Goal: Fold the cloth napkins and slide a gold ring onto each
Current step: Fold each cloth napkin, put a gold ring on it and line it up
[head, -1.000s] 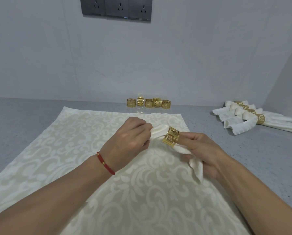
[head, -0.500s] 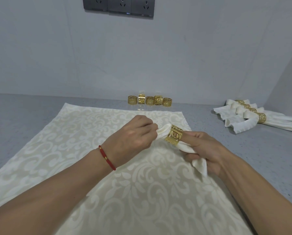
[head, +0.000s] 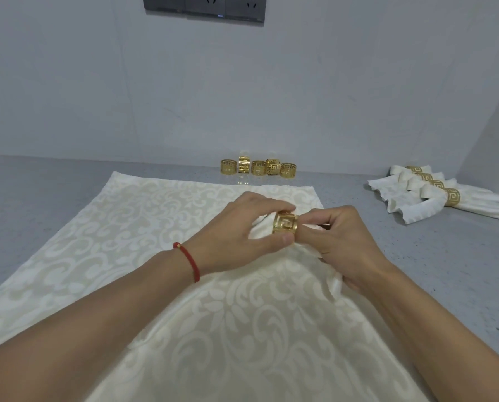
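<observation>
Cream damask cloth (head: 103, 242) with a leaf-and-scroll weave lies spread across the grey speckled tabletop (head: 39, 181), reaching from the near edge back toward the wall.

Left forearm enters from lower left, a red cord bracelet (head: 190, 262) on the wrist. Left hand (head: 236, 236) hovers over the middle of the cloth, thumb and fingers curled onto the gold ring (head: 285, 224), pinching it above and below.

Ring shows a square key-pattern cut-out facing the camera. It sits around the rolled cream napkin (head: 315, 248), partway along it; a short bunch of fabric shows left of the ring, the longer tail runs right and down.

Right hand (head: 349, 245) sits just right of the ring, fingers curled round the napkin roll, gripping it. The tail end pokes out below the palm near the wrist.

Behind, at the foot of the wall, 5 spare gold rings (head: 258, 168) stand in a loose row, touching or nearly so, well apart from the hands.

Far right on the tabletop: a pile of finished napkins (head: 416, 198), each rolled and banded with a gold ring, lying side by side at a slant. At least 4 rings are visible there.

Top of view: a dark socket panel (head: 204, 7) on the wall.
</observation>
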A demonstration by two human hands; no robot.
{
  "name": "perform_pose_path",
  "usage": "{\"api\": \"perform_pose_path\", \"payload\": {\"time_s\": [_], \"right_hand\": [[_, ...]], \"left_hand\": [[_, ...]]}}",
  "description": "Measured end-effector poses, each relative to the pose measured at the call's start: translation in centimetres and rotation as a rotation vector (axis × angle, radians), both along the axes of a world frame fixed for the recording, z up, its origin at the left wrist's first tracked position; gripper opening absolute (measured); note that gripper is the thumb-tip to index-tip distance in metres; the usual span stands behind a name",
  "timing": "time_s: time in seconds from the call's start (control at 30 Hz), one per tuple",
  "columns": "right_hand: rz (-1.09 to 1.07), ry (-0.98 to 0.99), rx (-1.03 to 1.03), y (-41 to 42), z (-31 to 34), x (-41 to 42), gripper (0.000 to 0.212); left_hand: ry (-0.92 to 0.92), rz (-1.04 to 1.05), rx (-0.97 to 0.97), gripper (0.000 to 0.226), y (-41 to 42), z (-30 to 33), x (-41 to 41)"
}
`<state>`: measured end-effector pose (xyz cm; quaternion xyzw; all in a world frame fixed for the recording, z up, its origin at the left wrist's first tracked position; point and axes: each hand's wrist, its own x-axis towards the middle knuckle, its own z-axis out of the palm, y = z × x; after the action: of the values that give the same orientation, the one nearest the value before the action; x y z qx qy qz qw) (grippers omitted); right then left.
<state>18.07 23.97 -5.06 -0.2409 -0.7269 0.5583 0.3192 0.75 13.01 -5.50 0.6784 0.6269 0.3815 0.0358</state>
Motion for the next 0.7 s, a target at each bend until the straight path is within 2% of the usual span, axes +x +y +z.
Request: {"api": "perform_pose_path", "payload": {"time_s": [0.1,0.2,0.3,0.37,0.43,0.53,0.57,0.63,0.7], "right_hand": [[0.030,0.010,0.016,0.0,-0.2,0.0,0.006],[-0.013,0.019,0.022,-0.2,0.3,0.3,0.006],[-0.049,0.114,-0.119,0.2,0.8,1.0,0.004],[-0.064,0.101,-0.166,0.5,1.0,1.4,0.004],[-0.083,-0.046,-0.006,1.2,1.0,2.1,0.005],[-0.179,-0.370,0.625,1.7,1.1,2.8,0.020],[-0.166,-0.373,0.717,1.4,1.2,2.6,0.029],[-0.102,-0.298,0.659,0.8,0.9,1.9,0.037],[-0.092,-0.217,0.586,0.6,0.1,1.1,0.024]], "left_hand": [[-0.136,-0.058,-0.055,0.033,-0.1,0.5,-0.4],[-0.299,-0.077,-0.045,0.028,-0.2,0.7,-1.0],[-0.439,-0.042,-0.044,0.029,-0.2,0.3,-1.8],[-0.486,-0.040,-0.053,0.028,-0.5,0.1,-2.3],[-0.461,-0.017,-0.054,0.031,-0.7,0.0,-2.6],[-0.409,0.036,-0.033,0.038,-0.7,0.2,-2.2],[-0.412,0.040,-0.027,0.040,-0.6,0.2,-2.0],[-0.459,0.018,-0.027,0.044,-0.6,0.2,-1.5],[-0.495,-0.006,-0.017,0.048,-0.5,0.1,-1.0]]}}
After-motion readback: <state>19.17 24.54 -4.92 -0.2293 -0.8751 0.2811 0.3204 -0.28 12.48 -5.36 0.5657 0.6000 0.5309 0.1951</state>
